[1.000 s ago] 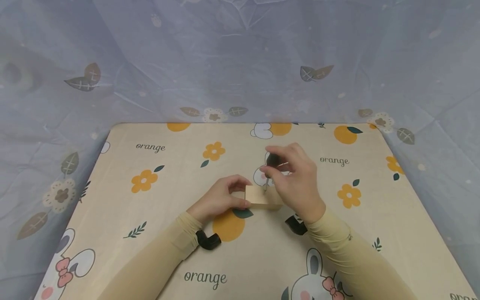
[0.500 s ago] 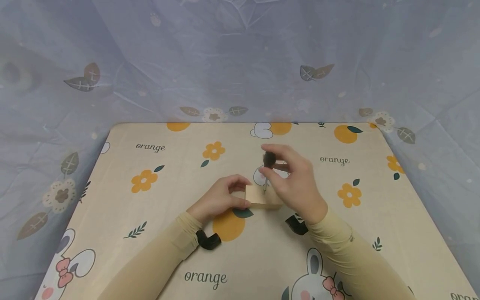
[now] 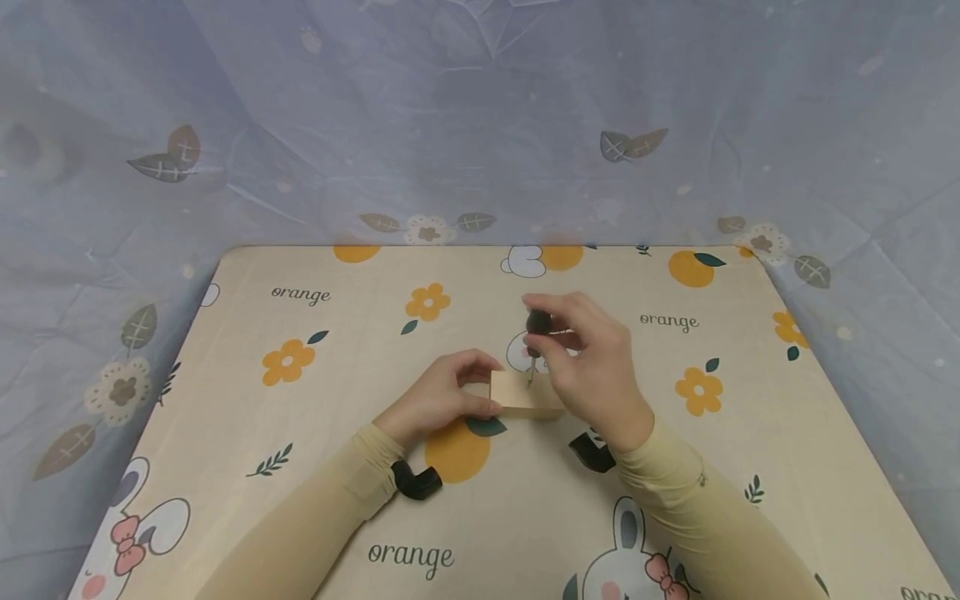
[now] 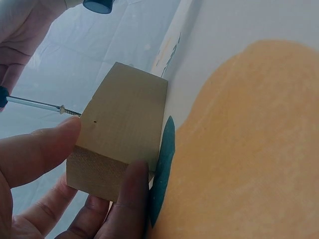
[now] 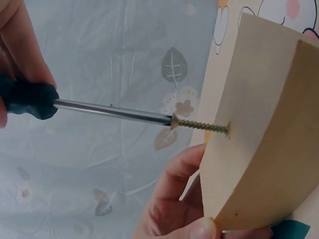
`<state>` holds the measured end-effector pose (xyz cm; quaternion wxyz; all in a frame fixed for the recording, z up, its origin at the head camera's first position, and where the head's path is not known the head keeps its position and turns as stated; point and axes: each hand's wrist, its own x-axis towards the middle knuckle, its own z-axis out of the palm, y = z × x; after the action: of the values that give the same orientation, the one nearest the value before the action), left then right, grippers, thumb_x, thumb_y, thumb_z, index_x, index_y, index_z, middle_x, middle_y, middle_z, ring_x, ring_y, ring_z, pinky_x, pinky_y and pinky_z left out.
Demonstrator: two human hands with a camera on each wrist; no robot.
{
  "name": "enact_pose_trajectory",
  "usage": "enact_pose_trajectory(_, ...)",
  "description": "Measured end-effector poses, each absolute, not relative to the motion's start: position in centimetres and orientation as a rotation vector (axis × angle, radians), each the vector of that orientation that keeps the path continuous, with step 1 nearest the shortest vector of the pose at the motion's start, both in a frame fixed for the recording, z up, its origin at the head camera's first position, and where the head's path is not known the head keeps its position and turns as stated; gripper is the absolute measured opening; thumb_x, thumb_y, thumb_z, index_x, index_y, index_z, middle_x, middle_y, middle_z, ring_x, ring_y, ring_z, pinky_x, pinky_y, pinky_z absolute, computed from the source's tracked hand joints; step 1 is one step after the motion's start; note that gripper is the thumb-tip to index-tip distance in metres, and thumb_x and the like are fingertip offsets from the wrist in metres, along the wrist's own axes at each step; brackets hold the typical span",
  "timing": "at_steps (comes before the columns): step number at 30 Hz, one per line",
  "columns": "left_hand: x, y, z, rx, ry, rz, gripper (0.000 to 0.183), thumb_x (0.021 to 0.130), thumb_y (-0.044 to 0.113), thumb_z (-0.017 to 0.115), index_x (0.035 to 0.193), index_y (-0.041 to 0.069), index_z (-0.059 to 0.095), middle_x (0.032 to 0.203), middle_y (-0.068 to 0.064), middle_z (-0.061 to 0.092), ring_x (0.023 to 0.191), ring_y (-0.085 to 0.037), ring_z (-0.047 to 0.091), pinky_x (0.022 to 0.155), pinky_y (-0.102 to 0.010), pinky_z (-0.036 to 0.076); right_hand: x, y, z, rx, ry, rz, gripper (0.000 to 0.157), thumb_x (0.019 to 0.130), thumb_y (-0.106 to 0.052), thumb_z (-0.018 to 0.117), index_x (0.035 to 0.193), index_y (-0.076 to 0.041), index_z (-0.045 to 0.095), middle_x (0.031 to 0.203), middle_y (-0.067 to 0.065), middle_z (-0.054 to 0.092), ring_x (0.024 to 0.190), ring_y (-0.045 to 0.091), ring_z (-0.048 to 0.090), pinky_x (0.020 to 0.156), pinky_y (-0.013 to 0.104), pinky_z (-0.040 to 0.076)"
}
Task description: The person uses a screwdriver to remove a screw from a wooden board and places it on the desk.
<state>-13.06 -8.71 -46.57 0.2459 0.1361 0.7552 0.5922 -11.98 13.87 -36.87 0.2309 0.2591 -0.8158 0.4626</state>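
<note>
A pale wooden block (image 3: 517, 393) lies on the table, and my left hand (image 3: 442, 396) grips its left end between thumb and fingers. Standing in the block's top face is a brass-coloured screw (image 5: 202, 125), its tip sunk in and most of its thread showing. My right hand (image 3: 596, 362) pinches the dark handle of a screwdriver (image 5: 112, 110), whose shaft meets the screw head in line with it. In the left wrist view a small dark hole (image 4: 95, 121) marks a side of the block.
The table (image 3: 337, 450) wears a cream cloth printed with oranges, flowers and rabbits. A pale blue patterned curtain (image 3: 480, 125) hangs behind and at both sides. Black curved pieces (image 3: 417, 481) sit at both wrists.
The right hand's fingers have shifted around the screwdriver handle, which tilts slightly differently. The screwdriver tip stays at the screw. The left hand and the wooden block have not visibly moved.
</note>
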Motion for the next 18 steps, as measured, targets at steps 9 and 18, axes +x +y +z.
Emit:
enact_pose_trajectory(9, -13.05, -8.60, -46.65, 0.367, 2.055, 1.632, 0.046, 0.086, 0.012, 0.088, 0.128, 0.017, 0.070, 0.126, -0.001, 0.077, 0.123, -0.019, 0.070, 0.113, -0.046, 0.051, -11.43, 13.54, -36.74, 0.675, -2.300, 1.384, 0.052, 0.091, 0.009, 0.078, 0.138, -0.012, 0.070, 0.120, 0.007, 0.074, 0.103, 0.022, 0.078, 0.088, 0.036, 0.066)
enact_pose_trajectory(18, -13.07, -8.62, -46.69, 0.360, 2.060, 1.626, 0.045, 0.087, 0.014, 0.087, 0.128, 0.018, 0.070, 0.126, 0.000, 0.077, 0.123, -0.019, 0.070, 0.113, -0.047, 0.051, -11.57, 13.64, -36.86, 0.608, -2.277, 1.267, 0.051, 0.084, -0.003, 0.091, 0.131, -0.015, 0.075, 0.112, 0.006, 0.069, 0.091, 0.017, 0.072, 0.073, 0.030, 0.065)
